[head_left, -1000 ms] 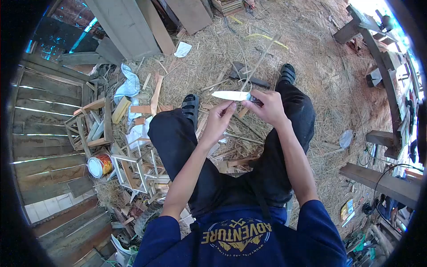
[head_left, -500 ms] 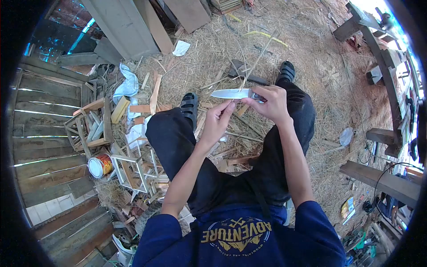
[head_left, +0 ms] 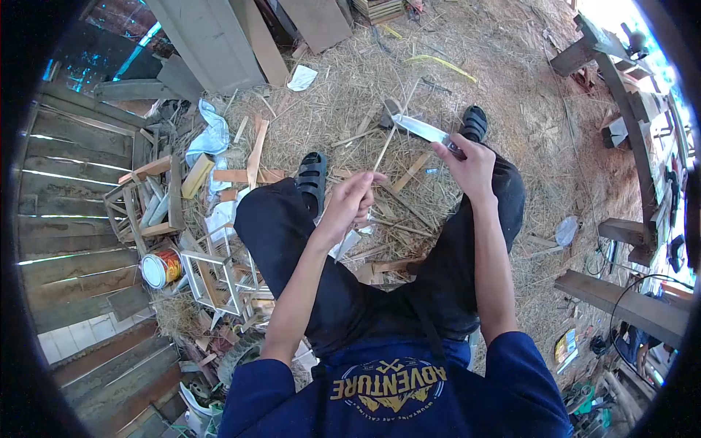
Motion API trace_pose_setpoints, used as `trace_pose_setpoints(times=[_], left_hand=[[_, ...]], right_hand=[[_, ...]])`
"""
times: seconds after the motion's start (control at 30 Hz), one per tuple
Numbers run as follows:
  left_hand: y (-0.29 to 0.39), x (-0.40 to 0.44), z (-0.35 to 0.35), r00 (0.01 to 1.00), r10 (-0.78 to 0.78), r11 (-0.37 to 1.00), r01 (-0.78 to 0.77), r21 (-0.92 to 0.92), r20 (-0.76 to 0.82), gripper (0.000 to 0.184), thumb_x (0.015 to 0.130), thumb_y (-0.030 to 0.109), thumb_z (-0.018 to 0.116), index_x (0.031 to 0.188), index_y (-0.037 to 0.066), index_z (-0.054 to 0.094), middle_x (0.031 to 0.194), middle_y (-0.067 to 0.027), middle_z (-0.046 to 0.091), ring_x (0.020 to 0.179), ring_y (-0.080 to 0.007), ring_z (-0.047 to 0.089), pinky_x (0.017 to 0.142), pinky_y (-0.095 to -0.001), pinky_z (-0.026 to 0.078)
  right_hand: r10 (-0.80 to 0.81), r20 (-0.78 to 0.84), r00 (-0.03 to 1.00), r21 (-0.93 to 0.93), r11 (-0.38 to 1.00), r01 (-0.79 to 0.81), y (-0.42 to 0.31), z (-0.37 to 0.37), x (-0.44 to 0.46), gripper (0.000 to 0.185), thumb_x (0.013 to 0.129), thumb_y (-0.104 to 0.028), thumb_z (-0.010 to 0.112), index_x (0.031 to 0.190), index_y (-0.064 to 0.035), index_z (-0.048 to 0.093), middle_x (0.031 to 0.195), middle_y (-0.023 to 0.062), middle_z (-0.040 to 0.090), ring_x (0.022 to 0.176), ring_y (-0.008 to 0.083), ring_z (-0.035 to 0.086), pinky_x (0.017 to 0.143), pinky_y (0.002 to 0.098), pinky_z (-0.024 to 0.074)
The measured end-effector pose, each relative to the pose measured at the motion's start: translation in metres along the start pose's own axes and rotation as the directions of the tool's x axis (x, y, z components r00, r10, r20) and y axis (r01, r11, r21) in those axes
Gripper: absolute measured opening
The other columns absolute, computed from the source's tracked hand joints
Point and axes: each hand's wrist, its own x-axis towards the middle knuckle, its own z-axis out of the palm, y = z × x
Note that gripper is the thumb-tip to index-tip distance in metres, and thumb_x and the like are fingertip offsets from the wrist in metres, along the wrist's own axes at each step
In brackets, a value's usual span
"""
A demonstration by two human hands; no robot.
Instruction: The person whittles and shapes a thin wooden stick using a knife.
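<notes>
A thin pale strip point(head_left: 384, 150) slants up and away from my left hand point(head_left: 349, 204), whose fingers are closed round its near end. My right hand point(head_left: 471, 166) grips the dark handle of a knife point(head_left: 423, 130). The blade points up and to the left, and its tip lies at the strip, above my left hand; whether they touch I cannot tell. Both hands are over the ground between my knees, apart from each other. Beyond the blade, a dark tool head point(head_left: 391, 114) lies partly hidden on the ground.
Straw and wood scraps cover the ground. On the left are a small white frame point(head_left: 212, 257), a paint can point(head_left: 161, 268) and a wooden crate point(head_left: 177, 197). Large boards point(head_left: 208, 44) lean at the top left. A timber beam point(head_left: 621, 303) juts in from the right.
The knife has moved up and right, away from my left fingers, and its blade now slants. My left hand has shifted slightly down and left and turned, with the strip still in it.
</notes>
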Motion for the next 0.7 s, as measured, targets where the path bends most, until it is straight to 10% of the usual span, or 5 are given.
trace_pose_setpoints(times=[0.33,0.7], left_hand=[[-0.003,0.011,0.001,0.992,0.127,0.924,-0.122,-0.363,-0.011,0.029,0.110,0.032,0.045,0.133,0.015,0.051,0.068,0.0054,0.036,0.047,-0.0022,0.028,0.042,-0.0202,0.022],[-0.008,0.020,0.024,0.998,-0.033,0.973,0.043,-0.227,0.048,0.019,0.110,0.030,0.046,0.114,0.013,0.054,0.064,0.0073,0.032,0.046,-0.0025,0.026,0.040,-0.0217,0.020]], right_hand=[[-0.126,0.239,0.963,0.192,0.978,0.080,-0.031,0.023,-0.005,0.044,0.082,-0.050,0.079,0.087,-0.0062,0.074,0.060,0.0103,0.061,0.053,0.0283,0.063,0.053,0.0376,0.0486],[-0.283,0.180,0.942,0.213,0.946,0.244,-0.027,0.027,-0.010,0.041,0.081,-0.046,0.080,0.083,-0.0060,0.071,0.059,0.0093,0.059,0.053,0.0277,0.061,0.052,0.0372,0.0472]])
